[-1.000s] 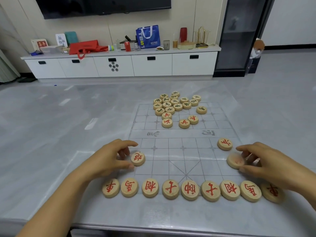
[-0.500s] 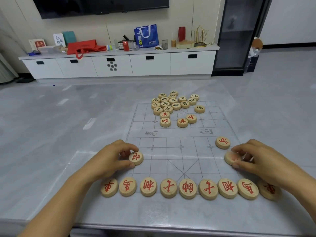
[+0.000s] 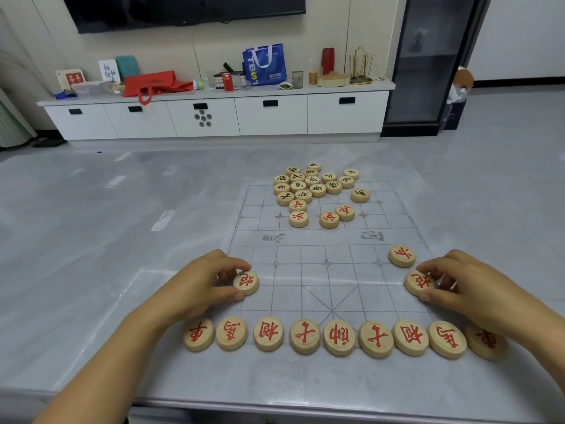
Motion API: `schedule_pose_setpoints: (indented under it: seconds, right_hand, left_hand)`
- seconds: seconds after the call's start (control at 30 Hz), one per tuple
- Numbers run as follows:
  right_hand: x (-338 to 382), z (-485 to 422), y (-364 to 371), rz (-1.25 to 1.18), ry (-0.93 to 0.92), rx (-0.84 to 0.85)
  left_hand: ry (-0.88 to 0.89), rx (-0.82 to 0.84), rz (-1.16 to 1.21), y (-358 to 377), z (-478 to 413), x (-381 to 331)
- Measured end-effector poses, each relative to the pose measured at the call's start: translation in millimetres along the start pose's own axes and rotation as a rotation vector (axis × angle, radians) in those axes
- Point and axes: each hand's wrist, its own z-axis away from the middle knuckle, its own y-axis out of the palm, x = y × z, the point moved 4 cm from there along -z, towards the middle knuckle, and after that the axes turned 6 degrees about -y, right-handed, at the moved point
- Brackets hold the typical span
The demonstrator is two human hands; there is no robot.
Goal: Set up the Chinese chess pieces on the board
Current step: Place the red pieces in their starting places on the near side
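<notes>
A thin clear chess board (image 3: 327,280) lies on the grey table. Several round wooden pieces with red characters form a row (image 3: 339,337) along its near edge. My left hand (image 3: 195,286) pinches a red cannon piece (image 3: 246,282) at the board's left side. My right hand (image 3: 467,286) pinches a matching red cannon piece (image 3: 418,283) at the right side. A red soldier piece (image 3: 401,255) sits just beyond the right cannon. Several red soldiers (image 3: 329,219) and a cluster of green-marked pieces (image 3: 312,183) lie on the far half.
The table's front edge (image 3: 275,405) runs close below the row of pieces. Beyond the table stands a long white cabinet (image 3: 214,114) with bags and small items on top, and a dark glass cabinet (image 3: 428,62) to its right.
Both hands have shifted the two cannon pieces slightly on the board; the right cannon's face, blurred a second ago, now shows upright. The camera has dipped a little.
</notes>
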Motion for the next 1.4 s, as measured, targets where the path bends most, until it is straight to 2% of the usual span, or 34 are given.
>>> schedule_pose_setpoints:
  seconds: [1.4]
  right_hand:
    - [1.9,0.6,-1.0,-0.020,0.011,0.007]
  left_hand:
    - [0.026,-0.002,-0.046,0.5,2.0,-1.6]
